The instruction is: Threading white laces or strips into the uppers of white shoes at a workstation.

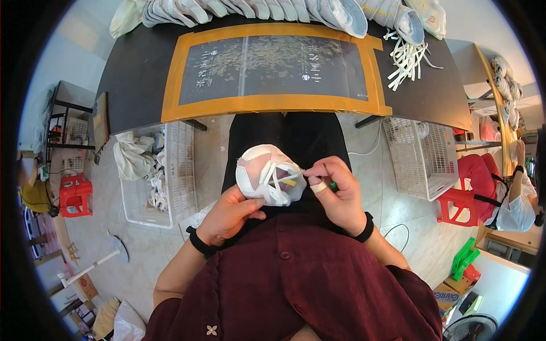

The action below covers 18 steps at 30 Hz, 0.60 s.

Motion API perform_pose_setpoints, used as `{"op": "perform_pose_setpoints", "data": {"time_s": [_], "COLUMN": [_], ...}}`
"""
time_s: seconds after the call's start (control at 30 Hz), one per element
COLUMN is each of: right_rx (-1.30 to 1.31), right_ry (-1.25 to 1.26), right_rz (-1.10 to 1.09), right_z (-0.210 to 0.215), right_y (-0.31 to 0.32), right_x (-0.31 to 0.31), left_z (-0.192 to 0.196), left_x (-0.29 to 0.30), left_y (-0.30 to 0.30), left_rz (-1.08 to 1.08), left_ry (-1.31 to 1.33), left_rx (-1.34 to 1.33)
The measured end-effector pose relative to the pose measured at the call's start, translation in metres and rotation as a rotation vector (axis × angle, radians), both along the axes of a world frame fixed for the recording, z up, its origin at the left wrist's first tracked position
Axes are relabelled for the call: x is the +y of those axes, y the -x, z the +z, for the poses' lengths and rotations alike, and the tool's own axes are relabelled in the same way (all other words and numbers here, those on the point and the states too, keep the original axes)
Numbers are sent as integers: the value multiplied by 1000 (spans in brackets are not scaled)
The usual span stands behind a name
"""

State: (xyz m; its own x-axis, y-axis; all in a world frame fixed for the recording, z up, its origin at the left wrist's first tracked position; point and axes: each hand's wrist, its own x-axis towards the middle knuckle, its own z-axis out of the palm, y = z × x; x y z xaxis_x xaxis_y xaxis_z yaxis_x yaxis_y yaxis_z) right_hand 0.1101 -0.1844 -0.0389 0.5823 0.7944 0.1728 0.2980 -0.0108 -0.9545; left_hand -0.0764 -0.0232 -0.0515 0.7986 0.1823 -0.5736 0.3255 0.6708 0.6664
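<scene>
A white and pale pink shoe upper (pixel 254 165) is held above my lap, toe part toward the left. My left hand (pixel 232 215) grips its lower left side, thumb on the outside. White shoelace (pixel 272 170) crosses the upper's opening in several strands. At the right edge of the upper, my right hand (pixel 339 193) pinches a pale strand of this lace between thumb and forefinger. Its thumb has a light wrap around it, and something green shows at another finger. The inside of the upper is only partly visible.
A dark table (pixel 136 74) stands ahead, with an orange-taped sheet (pixel 267 105), a row of shoe uppers (pixel 273 10) and a bundle of white laces (pixel 408 62). White crates (pixel 183 176) (pixel 418 165) flank my legs. Another person (pixel 515 199) sits far right.
</scene>
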Motion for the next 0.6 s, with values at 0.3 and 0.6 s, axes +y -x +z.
{"op": "perform_pose_setpoints", "data": {"time_s": [0.3, 0.6], "right_rx": [26, -400], "right_ry": [53, 167], "right_rz": [141, 151], "right_z": [6, 24], "right_y": [2, -28], "right_x": [8, 12], "left_z": [-8, -13], "left_x": [0, 6], "left_y": [-5, -4], "left_rz": [122, 125], "left_ry": [19, 18], "left_rx": [-7, -12]}}
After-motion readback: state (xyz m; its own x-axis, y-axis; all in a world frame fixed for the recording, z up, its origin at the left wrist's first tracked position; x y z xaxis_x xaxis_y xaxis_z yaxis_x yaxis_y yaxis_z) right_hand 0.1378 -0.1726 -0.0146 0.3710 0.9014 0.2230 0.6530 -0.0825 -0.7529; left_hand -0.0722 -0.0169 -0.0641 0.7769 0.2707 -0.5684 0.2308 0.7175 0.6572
